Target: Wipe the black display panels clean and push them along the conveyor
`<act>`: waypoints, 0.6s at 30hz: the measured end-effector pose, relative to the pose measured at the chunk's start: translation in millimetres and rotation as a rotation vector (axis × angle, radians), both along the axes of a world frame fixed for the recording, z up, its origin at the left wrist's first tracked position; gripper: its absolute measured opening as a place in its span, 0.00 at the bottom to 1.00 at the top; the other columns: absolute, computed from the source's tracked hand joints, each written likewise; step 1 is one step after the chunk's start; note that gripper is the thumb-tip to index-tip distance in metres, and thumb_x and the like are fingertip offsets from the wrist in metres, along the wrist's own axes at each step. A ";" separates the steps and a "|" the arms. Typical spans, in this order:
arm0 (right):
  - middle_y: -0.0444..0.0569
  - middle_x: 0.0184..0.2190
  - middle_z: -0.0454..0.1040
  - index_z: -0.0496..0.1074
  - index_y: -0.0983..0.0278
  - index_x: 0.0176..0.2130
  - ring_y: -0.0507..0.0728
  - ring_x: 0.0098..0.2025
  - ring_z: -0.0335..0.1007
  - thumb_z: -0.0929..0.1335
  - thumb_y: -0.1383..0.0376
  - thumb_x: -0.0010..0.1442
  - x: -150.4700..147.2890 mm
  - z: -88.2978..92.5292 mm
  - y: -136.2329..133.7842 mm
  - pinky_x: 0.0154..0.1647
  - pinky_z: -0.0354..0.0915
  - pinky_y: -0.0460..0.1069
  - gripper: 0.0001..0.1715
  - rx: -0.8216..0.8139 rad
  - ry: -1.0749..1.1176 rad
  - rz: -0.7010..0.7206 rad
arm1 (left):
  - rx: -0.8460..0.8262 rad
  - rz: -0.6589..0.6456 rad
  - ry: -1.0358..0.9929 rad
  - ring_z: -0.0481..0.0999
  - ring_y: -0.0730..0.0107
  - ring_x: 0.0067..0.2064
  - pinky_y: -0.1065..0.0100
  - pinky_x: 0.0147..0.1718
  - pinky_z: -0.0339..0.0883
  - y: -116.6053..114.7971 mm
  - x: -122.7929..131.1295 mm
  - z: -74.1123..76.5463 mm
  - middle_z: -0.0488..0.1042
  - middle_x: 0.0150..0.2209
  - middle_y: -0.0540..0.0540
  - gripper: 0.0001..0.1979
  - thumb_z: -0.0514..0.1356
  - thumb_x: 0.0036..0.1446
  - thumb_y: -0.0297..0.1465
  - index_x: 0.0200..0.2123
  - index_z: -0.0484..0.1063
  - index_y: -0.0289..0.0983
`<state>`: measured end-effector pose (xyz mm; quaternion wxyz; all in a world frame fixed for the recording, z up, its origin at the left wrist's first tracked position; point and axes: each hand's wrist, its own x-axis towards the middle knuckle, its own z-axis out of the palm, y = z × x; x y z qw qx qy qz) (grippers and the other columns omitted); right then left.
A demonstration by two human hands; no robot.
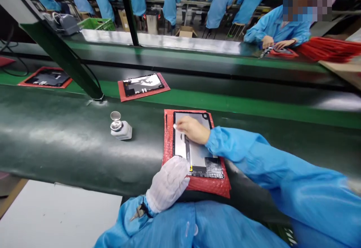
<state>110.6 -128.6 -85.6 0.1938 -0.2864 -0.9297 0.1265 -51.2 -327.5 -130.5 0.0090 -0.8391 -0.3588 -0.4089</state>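
A flat tablet panel lies on a red bubble-wrap sheet on the dark green bench in front of me. My left hand, in a white glove, rests curled on the sheet's near left corner and presses the panel's edge. My right hand is bare, with its fingers pinched on a small white thing against the panel's far left part; I cannot make out what it is. Both arms wear blue sleeves.
A small white dispenser bottle with a metal cap stands left of the panel. Two more panels on red sheets lie on the green belt beyond. A black post slants at left. A person in blue works opposite; others sit behind.
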 end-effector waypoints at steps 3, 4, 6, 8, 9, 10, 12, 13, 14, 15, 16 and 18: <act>0.52 0.33 0.77 0.78 0.65 0.31 0.55 0.36 0.69 0.64 0.70 0.61 -0.8 -1.7 -0.5 0.42 0.64 0.50 0.13 -0.007 -0.008 0.077 | 0.012 0.006 0.009 0.66 0.58 0.61 0.55 0.57 0.67 0.5 1.2 -1.2 0.75 0.51 0.38 0.22 0.59 0.59 0.25 0.57 0.64 0.30; 0.52 0.32 0.77 0.78 0.65 0.30 0.56 0.36 0.69 0.65 0.71 0.60 -2.5 -1.1 4.7 0.42 0.64 0.51 0.13 -0.004 -0.017 0.041 | 0.008 0.009 0.011 0.65 0.58 0.61 0.55 0.57 0.67 0.4 1.2 -1.1 0.74 0.51 0.38 0.22 0.58 0.59 0.25 0.57 0.63 0.30; 0.53 0.30 0.76 0.77 0.66 0.27 0.57 0.36 0.68 0.65 0.73 0.58 -5.6 1.0 16.3 0.43 0.63 0.52 0.12 0.020 -0.026 -0.062 | 0.002 0.010 0.013 0.65 0.59 0.61 0.55 0.57 0.67 0.0 1.0 -0.7 0.74 0.52 0.38 0.23 0.58 0.59 0.25 0.58 0.63 0.30; 0.53 0.30 0.76 0.77 0.66 0.26 0.57 0.35 0.67 0.65 0.74 0.57 -5.6 2.8 22.3 0.43 0.62 0.52 0.13 0.038 -0.032 -0.072 | 0.003 0.003 0.017 0.65 0.58 0.62 0.54 0.58 0.67 -0.2 0.7 -0.3 0.75 0.51 0.38 0.23 0.58 0.59 0.25 0.58 0.62 0.30; 0.53 0.30 0.76 0.76 0.66 0.25 0.57 0.35 0.67 0.65 0.74 0.57 -4.5 3.5 23.0 0.42 0.62 0.52 0.14 0.040 -0.034 -0.039 | 0.005 -0.004 0.022 0.65 0.59 0.61 0.54 0.58 0.66 -0.2 0.6 -0.3 0.75 0.51 0.39 0.23 0.58 0.59 0.25 0.58 0.62 0.29; 0.52 0.29 0.76 0.76 0.66 0.26 0.56 0.35 0.67 0.64 0.74 0.57 -3.0 4.3 23.2 0.42 0.62 0.51 0.14 0.034 -0.041 0.009 | 0.008 -0.010 0.029 0.65 0.59 0.61 0.54 0.58 0.66 -0.1 0.5 -0.3 0.75 0.51 0.39 0.23 0.58 0.59 0.25 0.58 0.62 0.29; 0.51 0.29 0.76 0.76 0.65 0.26 0.55 0.34 0.67 0.64 0.74 0.57 -1.6 6.2 25.6 0.40 0.62 0.50 0.14 0.014 -0.064 0.071 | 0.014 -0.019 0.039 0.65 0.59 0.61 0.55 0.58 0.66 0.3 0.5 -0.4 0.75 0.50 0.39 0.23 0.57 0.59 0.25 0.58 0.62 0.28; 0.51 0.28 0.76 0.76 0.65 0.25 0.55 0.33 0.67 0.64 0.74 0.57 -2.3 7.3 28.2 0.40 0.62 0.50 0.14 0.005 -0.078 0.064 | 0.015 -0.019 0.040 0.65 0.59 0.61 0.54 0.58 0.67 0.5 0.5 -0.4 0.75 0.50 0.39 0.23 0.57 0.59 0.25 0.58 0.62 0.27; 0.51 0.28 0.76 0.76 0.66 0.25 0.55 0.33 0.67 0.64 0.74 0.56 -3.9 8.4 30.7 0.40 0.62 0.50 0.14 0.001 -0.089 0.037 | 0.013 -0.015 0.038 0.64 0.58 0.62 0.54 0.57 0.67 0.6 0.5 -0.4 0.75 0.51 0.38 0.23 0.57 0.59 0.24 0.58 0.62 0.27; 0.52 0.28 0.76 0.75 0.66 0.24 0.56 0.33 0.67 0.64 0.74 0.55 -5.9 9.0 31.6 0.40 0.62 0.51 0.13 0.003 -0.094 0.002 | 0.012 -0.009 0.035 0.64 0.58 0.62 0.54 0.57 0.68 0.6 0.4 -0.4 0.75 0.51 0.38 0.23 0.57 0.59 0.24 0.58 0.61 0.28; 0.52 0.28 0.76 0.75 0.66 0.24 0.56 0.33 0.67 0.64 0.74 0.55 -7.7 9.1 29.3 0.40 0.62 0.51 0.13 0.008 -0.094 -0.023 | 0.011 -0.004 0.035 0.64 0.57 0.62 0.54 0.57 0.68 0.5 0.4 -0.4 0.75 0.51 0.38 0.24 0.57 0.59 0.25 0.59 0.61 0.28; 0.53 0.29 0.76 0.75 0.67 0.25 0.56 0.34 0.67 0.64 0.74 0.57 -8.4 6.9 11.9 0.42 0.63 0.52 0.14 0.016 -0.073 0.000 | 0.008 -0.001 0.041 0.63 0.58 0.62 0.54 0.57 0.67 0.2 0.3 -0.6 0.75 0.51 0.39 0.25 0.57 0.59 0.25 0.60 0.60 0.29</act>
